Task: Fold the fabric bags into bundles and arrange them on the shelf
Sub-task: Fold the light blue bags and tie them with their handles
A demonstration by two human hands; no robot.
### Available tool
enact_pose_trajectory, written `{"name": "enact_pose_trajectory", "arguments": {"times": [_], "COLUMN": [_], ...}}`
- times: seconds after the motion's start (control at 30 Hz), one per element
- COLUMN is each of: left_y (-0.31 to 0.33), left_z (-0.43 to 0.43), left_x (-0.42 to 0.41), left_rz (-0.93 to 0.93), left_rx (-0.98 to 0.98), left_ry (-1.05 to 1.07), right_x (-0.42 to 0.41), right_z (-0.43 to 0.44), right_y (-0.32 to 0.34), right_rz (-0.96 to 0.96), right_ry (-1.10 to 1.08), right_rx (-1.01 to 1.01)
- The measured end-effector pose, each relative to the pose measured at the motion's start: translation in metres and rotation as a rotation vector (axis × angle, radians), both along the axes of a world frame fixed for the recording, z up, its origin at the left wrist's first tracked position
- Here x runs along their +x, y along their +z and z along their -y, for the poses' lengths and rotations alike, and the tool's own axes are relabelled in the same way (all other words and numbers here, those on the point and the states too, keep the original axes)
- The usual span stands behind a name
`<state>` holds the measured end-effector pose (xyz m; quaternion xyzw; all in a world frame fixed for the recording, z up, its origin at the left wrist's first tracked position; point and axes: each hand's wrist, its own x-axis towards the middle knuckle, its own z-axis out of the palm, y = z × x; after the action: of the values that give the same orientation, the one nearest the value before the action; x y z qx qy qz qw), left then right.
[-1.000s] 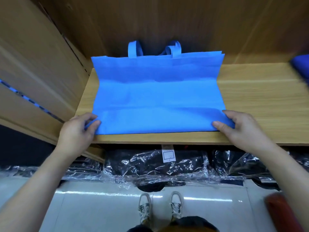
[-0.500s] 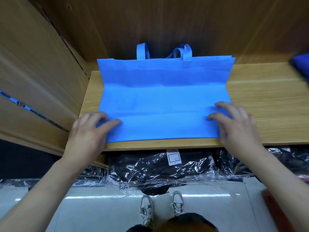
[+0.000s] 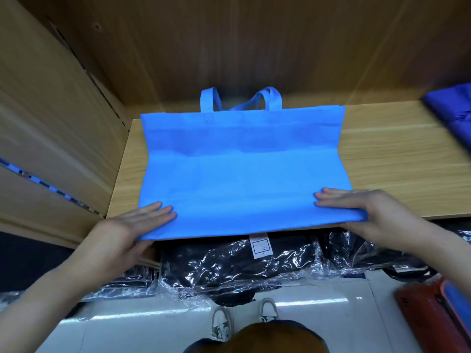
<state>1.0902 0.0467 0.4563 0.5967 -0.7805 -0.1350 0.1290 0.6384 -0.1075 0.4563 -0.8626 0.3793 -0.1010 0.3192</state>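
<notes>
**Starting the first fold, with bundling and shelving left to do**

Spread flat on the wooden shelf point(image 3: 395, 154), the blue bag point(image 3: 242, 169) lies with its handles point(image 3: 270, 98) at the back panel and its near edge overhanging the shelf front. Creases cross the bag, but it is not folded into a bundle.

The left hand point(image 3: 122, 230) holds the near left corner and the right hand point(image 3: 377, 212) the near right corner. On each, the fingers point(image 3: 158, 212) lie straight and close together on top of the fabric. The thumbs are tucked out of sight beneath, so each corner appears to be pinched rather than merely pressed.

From this grip, the likely step is carrying the near edge toward the handles. No finished bundle shows on the shelf. At its far right sits some dark blue fabric point(image 3: 451, 110), blurred; whether it is a folded bag cannot be told. Nearly all of the task seems to remain.
</notes>
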Motion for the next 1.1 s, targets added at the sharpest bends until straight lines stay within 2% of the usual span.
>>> {"name": "enact_pose_trajectory", "arguments": {"times": [0.1, 0.17, 0.27, 0.33, 0.5, 0.57, 0.67, 0.87, 0.93, 1.03, 1.1], "left_y": [0.021, 0.027, 0.022, 0.014, 0.006, 0.005, 0.002, 0.005, 0.002, -0.003, -0.006], "left_z": [0.005, 0.012, 0.017, 0.021, 0.03, 0.034, 0.041, 0.049, 0.048, 0.048, 0.05], "left_x": [-0.005, -0.011, -0.022, -0.028, -0.042, -0.044, -0.038, -0.033, -0.037, -0.039, -0.037], "left_rz": [-0.368, -0.524, -0.678, -0.609, -0.106, 0.032, 0.078, 0.175, 0.21, 0.125, 0.091], "left_rx": [0.218, 0.231, 0.129, 0.044, -0.052, -0.068, -0.033, 0.069, 0.05, -0.185, -0.371], "left_ry": [0.3, 0.421, 0.658, 0.763, 0.825, 0.818, 0.821, 0.898, 0.927, 0.923, 0.72], "right_x": [-0.003, -0.002, 0.006, 0.014, 0.034, 0.04, 0.043, 0.047, 0.048, 0.05, 0.05], "right_z": [0.0, 0.002, 0.002, 0.005, -0.004, -0.008, -0.006, 0.002, 0.005, 0.004, 0.003], "right_y": [0.016, 0.02, 0.013, -0.001, -0.009, -0.01, -0.014, -0.011, -0.007, -0.004, -0.01], "right_rz": [0.198, 0.275, 0.269, 0.23, -0.037, -0.107, -0.184, -0.415, -0.421, -0.286, -0.204], "right_ry": [-0.177, -0.253, -0.455, -0.59, -0.729, -0.743, -0.758, -0.791, -0.813, -0.866, -0.828], "right_rx": [0.407, 0.45, 0.304, 0.134, -0.257, -0.366, -0.409, -0.336, -0.283, -0.246, -0.39]}}
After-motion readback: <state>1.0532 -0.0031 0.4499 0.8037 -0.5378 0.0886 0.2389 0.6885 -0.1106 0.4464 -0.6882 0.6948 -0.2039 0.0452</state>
